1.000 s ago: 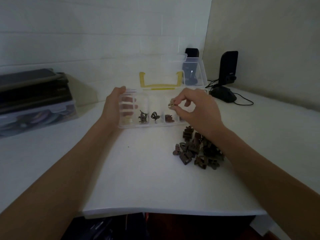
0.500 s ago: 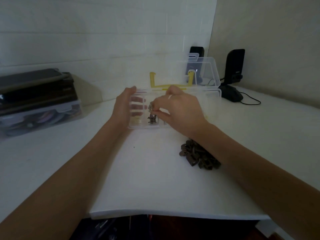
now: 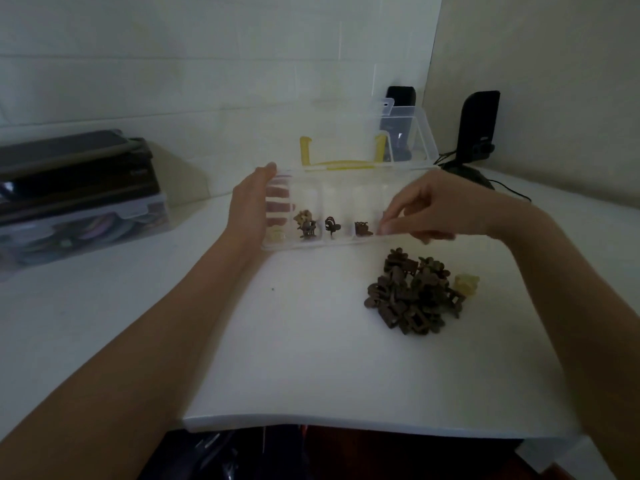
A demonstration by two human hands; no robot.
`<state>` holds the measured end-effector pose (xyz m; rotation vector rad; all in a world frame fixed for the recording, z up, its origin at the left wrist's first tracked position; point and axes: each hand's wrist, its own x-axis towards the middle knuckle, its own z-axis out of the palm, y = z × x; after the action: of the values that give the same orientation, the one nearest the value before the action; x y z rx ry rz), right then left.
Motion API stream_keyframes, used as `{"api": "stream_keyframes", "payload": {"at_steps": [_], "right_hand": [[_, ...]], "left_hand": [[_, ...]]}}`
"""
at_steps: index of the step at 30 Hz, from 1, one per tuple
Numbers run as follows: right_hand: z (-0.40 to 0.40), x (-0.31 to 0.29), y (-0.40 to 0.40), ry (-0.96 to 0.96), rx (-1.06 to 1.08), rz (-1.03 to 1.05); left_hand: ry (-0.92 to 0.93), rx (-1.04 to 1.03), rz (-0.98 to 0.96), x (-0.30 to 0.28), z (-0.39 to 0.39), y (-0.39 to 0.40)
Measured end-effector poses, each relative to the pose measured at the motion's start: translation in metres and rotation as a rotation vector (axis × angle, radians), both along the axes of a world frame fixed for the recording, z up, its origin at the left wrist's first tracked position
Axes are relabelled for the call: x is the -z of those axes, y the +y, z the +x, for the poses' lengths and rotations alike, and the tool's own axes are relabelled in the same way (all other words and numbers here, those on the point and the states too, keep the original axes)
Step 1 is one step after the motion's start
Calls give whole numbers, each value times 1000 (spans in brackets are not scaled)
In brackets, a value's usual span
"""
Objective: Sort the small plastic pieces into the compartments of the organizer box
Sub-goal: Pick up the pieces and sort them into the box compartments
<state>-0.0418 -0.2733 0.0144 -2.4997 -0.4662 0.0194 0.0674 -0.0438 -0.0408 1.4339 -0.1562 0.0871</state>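
Observation:
The clear organizer box (image 3: 341,242) sits at the middle of the white table, its lid (image 3: 410,133) raised behind a yellow handle (image 3: 341,164). My left hand (image 3: 249,206) grips the box's left end. The first compartment holds a pale piece (image 3: 275,233), the second a tan piece on brown ones (image 3: 304,221), and the third (image 3: 331,225) and fourth (image 3: 362,228) hold brown pieces. My right hand (image 3: 436,209) hovers over the box's right end, fingers loosely curled, with nothing seen in them. A pile of brown pieces (image 3: 412,296) lies in front of it, with a pale yellow piece (image 3: 467,284) beside the pile.
A stack of dark cases on a clear storage bin (image 3: 69,188) stands at the left. Two black speakers (image 3: 479,126) (image 3: 400,95) and a black mouse with a cable (image 3: 474,174) are in the back right corner. The table's front edge (image 3: 346,420) is close to me.
My right hand carried a light piece left to the second compartment, let it go there, and has moved back right. My left hand stays on the box.

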Motion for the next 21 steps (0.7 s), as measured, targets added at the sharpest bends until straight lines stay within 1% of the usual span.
{"api": "stream_keyframes", "payload": {"at_steps": [4, 8, 10, 13, 16, 19, 21], "right_hand": [[9, 6, -7, 82, 99, -136], [11, 12, -9, 176, 137, -239], [13, 15, -6, 170, 128, -266], [14, 15, -3, 112, 83, -276], [14, 15, 2, -6, 11, -157], [15, 14, 15, -242, -42, 16], [16, 17, 26, -407, -24, 130]], "left_hand": [[-29, -40, 13, 2, 2, 0], [-32, -78, 20, 2, 0, -1], [-29, -87, 24, 2, -1, -2], [-10, -90, 19, 1, -2, -3], [14, -89, 21, 0, -5, -5], [15, -99, 29, 0, -9, -9], [29, -106, 21, 0, -13, -13]]}}
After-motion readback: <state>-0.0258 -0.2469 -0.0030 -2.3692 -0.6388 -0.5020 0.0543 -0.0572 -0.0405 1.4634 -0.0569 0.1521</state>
